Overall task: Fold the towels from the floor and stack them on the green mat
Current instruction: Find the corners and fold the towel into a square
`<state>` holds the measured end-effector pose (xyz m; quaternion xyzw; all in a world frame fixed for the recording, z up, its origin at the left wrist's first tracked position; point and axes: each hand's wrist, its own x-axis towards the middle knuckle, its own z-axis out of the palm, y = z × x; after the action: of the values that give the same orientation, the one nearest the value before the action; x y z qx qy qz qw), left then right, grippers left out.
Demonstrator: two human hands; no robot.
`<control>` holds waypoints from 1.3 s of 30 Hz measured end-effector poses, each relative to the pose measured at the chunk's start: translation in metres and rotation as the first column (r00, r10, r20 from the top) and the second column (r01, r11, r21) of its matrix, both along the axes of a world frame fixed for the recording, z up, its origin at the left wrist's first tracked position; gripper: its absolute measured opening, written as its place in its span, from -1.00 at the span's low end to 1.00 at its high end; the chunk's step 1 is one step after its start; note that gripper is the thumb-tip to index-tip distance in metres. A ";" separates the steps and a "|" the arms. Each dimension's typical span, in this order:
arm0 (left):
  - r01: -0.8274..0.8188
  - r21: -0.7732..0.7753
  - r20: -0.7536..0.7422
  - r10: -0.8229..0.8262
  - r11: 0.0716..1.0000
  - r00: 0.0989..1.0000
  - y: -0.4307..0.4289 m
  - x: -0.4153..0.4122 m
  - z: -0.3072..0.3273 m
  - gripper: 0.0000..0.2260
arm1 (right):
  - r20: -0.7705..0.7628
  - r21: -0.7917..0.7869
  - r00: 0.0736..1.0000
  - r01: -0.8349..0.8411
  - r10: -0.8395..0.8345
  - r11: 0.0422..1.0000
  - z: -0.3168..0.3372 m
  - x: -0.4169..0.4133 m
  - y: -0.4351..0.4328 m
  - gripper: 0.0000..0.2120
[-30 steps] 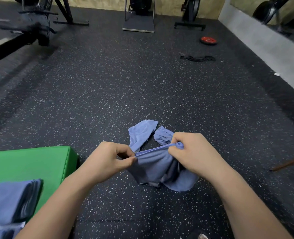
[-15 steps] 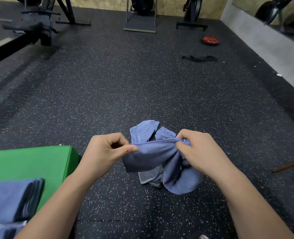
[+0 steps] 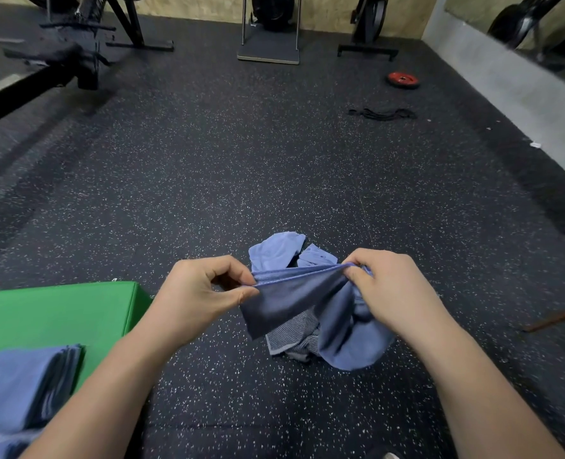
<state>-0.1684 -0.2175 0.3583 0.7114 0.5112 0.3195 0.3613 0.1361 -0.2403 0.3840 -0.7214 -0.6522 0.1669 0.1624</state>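
A blue towel [image 3: 294, 299] hangs between my hands just above the speckled floor. My left hand [image 3: 195, 293] pinches its top edge on the left and my right hand [image 3: 390, 289] pinches the same edge on the right, stretching it taut. Beneath it lie a striped grey towel [image 3: 291, 339] and more crumpled blue towels [image 3: 278, 248] on the floor. A green mat [image 3: 59, 313] sits at the lower left, with a stack of folded blue towels [image 3: 23, 389] on its near part.
Gym machines [image 3: 76, 54] stand at the far left and back wall. A red weight plate [image 3: 403, 80] and a black band [image 3: 382, 113] lie far right. A grey ledge [image 3: 522, 94] runs along the right side, and a brown stick [image 3: 559, 318] pokes in at right.
Both hands have lifted the blue towel and pulled apart, so its top edge is longer and more of the cloth hangs open. The striped grey towel underneath has come into view.
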 end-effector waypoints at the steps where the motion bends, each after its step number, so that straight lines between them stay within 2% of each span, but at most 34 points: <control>1: -0.002 0.009 -0.015 0.002 1.000 1.000 0.000 0.000 -0.001 -0.79 | 0.002 -0.010 1.000 0.003 -0.003 1.000 0.000 0.000 0.000 -0.90; 8: -0.089 0.065 -0.001 0.089 0.994 0.996 0.000 0.000 0.001 -0.79 | -0.016 -0.009 1.000 0.025 -0.025 1.000 0.001 0.001 -0.001 -0.85; 15: -0.118 0.123 0.042 0.113 0.985 0.993 -0.001 -0.002 0.005 -0.75 | 0.022 -0.068 0.999 0.026 -0.024 0.997 -0.004 0.004 0.000 -0.90; 20: -0.174 0.052 0.154 0.164 0.983 0.974 0.000 0.000 -0.001 -0.71 | -0.003 -0.111 1.000 0.000 0.000 0.994 -0.005 -0.002 -0.002 -0.89; 24: -0.169 -0.024 0.205 0.170 0.985 0.964 -0.001 0.011 -0.003 -0.80 | -0.036 -0.166 0.999 -0.013 0.008 0.986 -0.003 -0.012 -0.004 -0.90; 28: -0.117 -0.069 0.201 0.129 0.991 0.971 -0.006 0.026 -0.004 -0.85 | -0.117 -0.157 0.993 -0.017 -0.001 0.987 0.002 -0.027 -0.010 -0.80; 32: -0.081 -0.049 0.155 0.088 0.996 0.984 -0.010 0.038 -0.002 -0.87 | -0.157 -0.101 0.988 -0.005 -0.011 0.995 -0.002 -0.040 -0.013 -0.68; 36: -0.036 -0.062 0.162 0.046 0.997 0.986 -0.016 0.047 -0.001 -0.84 | -0.283 -0.173 0.959 -0.039 -0.012 0.984 -0.008 -0.051 -0.015 -0.69; 39: -0.033 -0.051 0.146 0.040 0.998 0.988 -0.017 0.048 -0.001 -0.81 | -0.412 -0.201 0.910 -0.045 -0.043 0.978 -0.013 -0.056 -0.014 -0.78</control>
<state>-0.1205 -0.2346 0.3570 0.6675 0.5036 0.3654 0.4092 0.0796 -0.2547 0.3706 -0.6822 -0.5825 0.3827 0.2209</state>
